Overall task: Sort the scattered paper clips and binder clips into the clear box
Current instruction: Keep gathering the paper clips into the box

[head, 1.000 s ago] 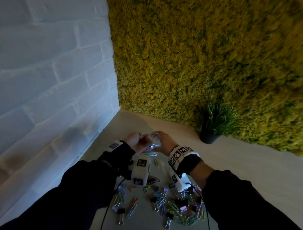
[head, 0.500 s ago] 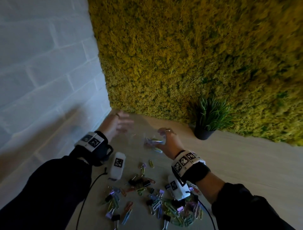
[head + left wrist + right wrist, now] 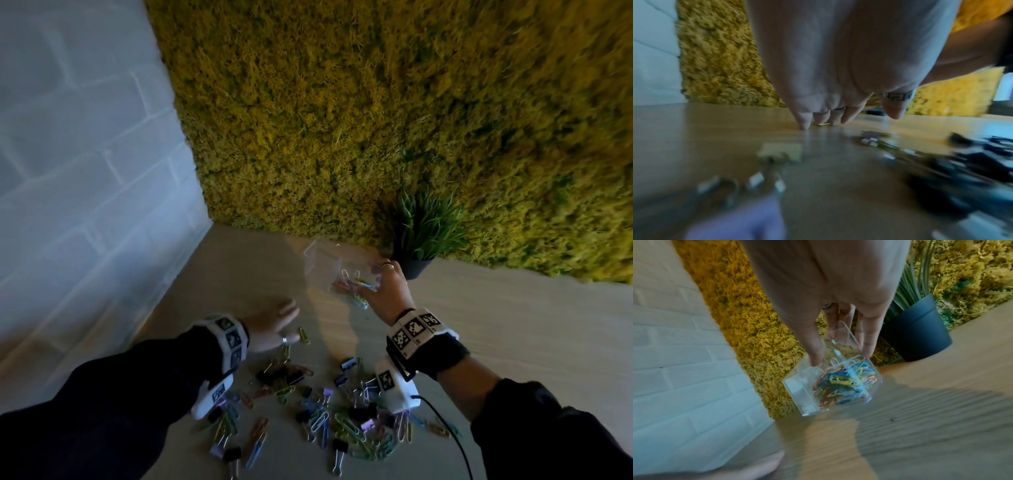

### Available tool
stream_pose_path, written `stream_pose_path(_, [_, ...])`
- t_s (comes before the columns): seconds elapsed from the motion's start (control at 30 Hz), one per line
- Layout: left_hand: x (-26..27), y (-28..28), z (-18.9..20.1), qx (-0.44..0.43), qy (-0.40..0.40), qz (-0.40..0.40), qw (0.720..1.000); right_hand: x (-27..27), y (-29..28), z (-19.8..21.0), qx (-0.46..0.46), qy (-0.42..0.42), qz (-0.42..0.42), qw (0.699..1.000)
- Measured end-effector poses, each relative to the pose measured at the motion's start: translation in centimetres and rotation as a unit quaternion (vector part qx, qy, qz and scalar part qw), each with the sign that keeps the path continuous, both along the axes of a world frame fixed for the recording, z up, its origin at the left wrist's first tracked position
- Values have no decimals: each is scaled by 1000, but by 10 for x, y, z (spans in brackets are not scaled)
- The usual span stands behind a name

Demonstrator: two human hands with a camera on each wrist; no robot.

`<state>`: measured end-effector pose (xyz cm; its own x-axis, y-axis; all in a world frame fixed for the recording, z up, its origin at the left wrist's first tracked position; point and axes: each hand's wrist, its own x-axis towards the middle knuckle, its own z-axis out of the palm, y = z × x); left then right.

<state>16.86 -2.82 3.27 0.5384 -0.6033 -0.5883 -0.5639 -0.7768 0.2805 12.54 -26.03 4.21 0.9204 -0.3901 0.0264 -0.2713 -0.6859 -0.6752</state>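
Observation:
My right hand (image 3: 376,277) grips the clear box (image 3: 325,267) from above, thumb on one wall and fingers on the other. In the right wrist view the clear box (image 3: 797,391) is tilted just above the table, with colourful paper clips (image 3: 844,382) heaped inside under my right hand (image 3: 840,356). My left hand (image 3: 294,323) lies low with straight fingers on the table, beside a yellow paper clip (image 3: 303,335). In the left wrist view the fingertips (image 3: 803,125) touch the table at that yellow clip (image 3: 823,124). A pile of paper clips and binder clips (image 3: 325,411) lies between my forearms.
A dark pot with a green plant (image 3: 416,267) stands just right of the box, against the moss wall (image 3: 376,120). A white brick wall (image 3: 85,171) closes the left side. Blurred binder clips, one pale (image 3: 780,152) and several black (image 3: 962,162), lie near my left wrist.
My left hand let go of the box, swung out to the left, then came down to the table by the yellow clip. The right hand carried the box toward the plant.

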Motion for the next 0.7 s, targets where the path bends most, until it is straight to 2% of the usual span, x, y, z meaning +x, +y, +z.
stream_pose_path(0.1, [-41, 8, 1, 3, 8, -63, 998, 0, 0, -8, 8, 20, 24, 999])
stream_pose_path(0.2, [-60, 19, -9, -16, 18, -75, 997, 0, 3, -11, 9, 32, 51, 998])
stream_pose_path(0.27, [-62, 26, -18, -81, 34, -46, 995, -2, 2, -11, 6, 42, 79, 996])
stream_pose_path(0.33, [-59, 32, -22, -159, 43, 31, 986, -5, -2, -6, 14, 56, 105, 993])
stream_pose_path(0.4, [-59, 36, -20, -213, 23, 94, 972, -15, -8, 4, 8, 57, 93, 994])
stream_pose_path(0.47, [-64, 37, -16, -225, -20, 88, 970, -34, -19, 9, -34, 60, 79, 994])
stream_pose_path(0.53, [-76, 35, -14, -204, -15, 58, 977, -61, -33, 8, -83, 148, 108, 980])
stream_pose_path(0.63, [-93, 23, -19, -138, -25, -9, 990, -104, -46, -7, -130, 314, 144, 929])
stream_pose_path(0.7, [-104, 10, -23, -103, -44, -29, 993, -126, -44, -16, -145, 342, 144, 917])
